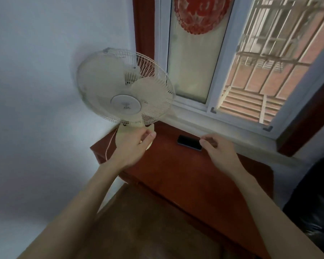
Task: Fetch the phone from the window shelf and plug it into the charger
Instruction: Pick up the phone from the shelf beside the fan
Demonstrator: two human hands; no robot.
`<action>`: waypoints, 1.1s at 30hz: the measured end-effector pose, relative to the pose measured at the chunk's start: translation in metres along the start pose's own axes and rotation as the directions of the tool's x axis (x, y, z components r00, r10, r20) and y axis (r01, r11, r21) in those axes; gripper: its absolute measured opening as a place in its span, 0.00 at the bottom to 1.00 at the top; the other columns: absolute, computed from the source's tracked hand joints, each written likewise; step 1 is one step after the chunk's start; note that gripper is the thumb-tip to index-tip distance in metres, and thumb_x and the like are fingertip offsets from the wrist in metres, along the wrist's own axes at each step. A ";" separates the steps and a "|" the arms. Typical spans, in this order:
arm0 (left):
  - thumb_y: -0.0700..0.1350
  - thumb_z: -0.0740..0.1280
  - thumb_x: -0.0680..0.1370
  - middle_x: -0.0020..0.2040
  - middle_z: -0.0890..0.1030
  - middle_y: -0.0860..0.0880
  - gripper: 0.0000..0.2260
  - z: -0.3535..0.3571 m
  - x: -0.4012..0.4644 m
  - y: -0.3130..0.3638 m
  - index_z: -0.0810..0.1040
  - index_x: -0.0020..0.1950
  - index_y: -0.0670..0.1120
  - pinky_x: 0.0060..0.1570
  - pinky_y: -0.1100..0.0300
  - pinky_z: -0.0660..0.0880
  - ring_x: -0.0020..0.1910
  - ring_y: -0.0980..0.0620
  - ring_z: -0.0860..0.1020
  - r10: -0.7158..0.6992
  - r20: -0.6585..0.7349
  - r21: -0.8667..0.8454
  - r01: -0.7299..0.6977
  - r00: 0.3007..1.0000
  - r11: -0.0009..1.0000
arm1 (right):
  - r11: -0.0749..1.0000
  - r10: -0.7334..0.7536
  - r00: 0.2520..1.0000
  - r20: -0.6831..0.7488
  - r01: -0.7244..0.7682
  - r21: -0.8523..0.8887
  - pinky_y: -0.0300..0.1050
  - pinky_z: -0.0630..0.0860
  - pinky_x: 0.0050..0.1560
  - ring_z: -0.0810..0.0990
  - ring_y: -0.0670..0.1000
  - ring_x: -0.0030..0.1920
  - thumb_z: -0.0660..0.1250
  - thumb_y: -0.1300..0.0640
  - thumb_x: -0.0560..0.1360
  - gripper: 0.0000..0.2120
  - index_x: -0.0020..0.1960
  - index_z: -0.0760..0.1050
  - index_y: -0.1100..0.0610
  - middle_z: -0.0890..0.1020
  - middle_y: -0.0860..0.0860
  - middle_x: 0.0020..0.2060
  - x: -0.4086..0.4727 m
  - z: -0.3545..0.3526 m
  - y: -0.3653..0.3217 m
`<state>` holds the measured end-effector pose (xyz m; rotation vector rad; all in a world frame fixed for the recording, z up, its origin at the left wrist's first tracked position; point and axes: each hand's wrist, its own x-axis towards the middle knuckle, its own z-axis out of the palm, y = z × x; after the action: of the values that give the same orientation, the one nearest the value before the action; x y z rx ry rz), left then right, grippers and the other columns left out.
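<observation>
A dark phone (189,142) with a blue edge lies flat on the red-brown window shelf (185,165), close under the window frame. My right hand (216,150) hovers just right of the phone, fingers loosely curled and apart, its fingertips near the phone's right end; I cannot tell if they touch it. My left hand (134,145) is stretched out over the fan's base, to the left of the phone, fingers apart and holding nothing. No charger is in view.
A cream table fan (124,86) stands at the shelf's left end with a thin cord (110,141) hanging down. The window (232,75) with outside bars is behind the shelf. A black bag or cushion (314,202) sits at the right. A white wall is at the left.
</observation>
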<state>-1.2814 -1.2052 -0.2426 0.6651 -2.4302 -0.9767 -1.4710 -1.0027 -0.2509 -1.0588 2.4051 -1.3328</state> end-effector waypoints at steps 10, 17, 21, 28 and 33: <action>0.57 0.56 0.83 0.50 0.80 0.49 0.16 0.076 0.136 -0.059 0.78 0.54 0.47 0.47 0.56 0.71 0.48 0.52 0.78 -0.002 0.197 0.154 -0.029 0.980 0.988 | 0.982 0.189 0.982 0.027 -0.188 -0.011 0.29 0.66 0.43 0.75 0.36 0.48 0.64 0.49 0.80 0.11 0.58 0.78 0.52 0.80 0.44 0.48 0.114 0.029 0.073; 0.54 0.59 0.82 0.50 0.81 0.47 0.15 0.129 0.222 -0.096 0.79 0.55 0.45 0.52 0.53 0.74 0.50 0.49 0.78 -0.102 0.331 0.149 0.055 0.938 0.987 | 0.967 0.248 0.961 0.122 -0.237 -0.099 0.37 0.72 0.47 0.78 0.47 0.51 0.64 0.48 0.80 0.15 0.63 0.76 0.53 0.79 0.45 0.50 0.197 0.054 0.138; 0.52 0.62 0.81 0.51 0.81 0.48 0.11 0.162 0.245 -0.125 0.80 0.52 0.46 0.53 0.54 0.76 0.50 0.51 0.79 -0.158 0.382 0.091 0.133 0.911 0.987 | 0.928 0.350 0.920 0.178 -0.314 -0.202 0.40 0.72 0.49 0.79 0.51 0.56 0.67 0.49 0.78 0.19 0.66 0.74 0.56 0.80 0.50 0.56 0.221 0.068 0.182; 0.50 0.63 0.81 0.69 0.74 0.45 0.19 0.224 0.296 -0.181 0.72 0.69 0.45 0.63 0.57 0.70 0.65 0.48 0.74 -0.228 0.532 0.172 0.160 0.816 0.972 | 0.834 0.481 0.827 0.292 -0.329 -0.444 0.50 0.72 0.62 0.72 0.59 0.67 0.69 0.48 0.75 0.32 0.74 0.64 0.57 0.71 0.58 0.70 0.260 0.091 0.229; 0.50 0.64 0.80 0.75 0.68 0.43 0.26 0.263 0.321 -0.202 0.64 0.76 0.44 0.67 0.51 0.68 0.72 0.45 0.69 -0.282 0.647 0.212 0.188 0.708 0.959 | 0.777 0.521 0.794 0.313 -0.289 -0.560 0.61 0.70 0.67 0.66 0.63 0.71 0.72 0.48 0.73 0.39 0.77 0.58 0.58 0.66 0.59 0.73 0.283 0.111 0.247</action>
<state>-1.6261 -1.3829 -0.4928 0.7825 -3.1240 -1.3571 -1.7451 -1.1816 -0.4659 -0.7362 2.4340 -0.2768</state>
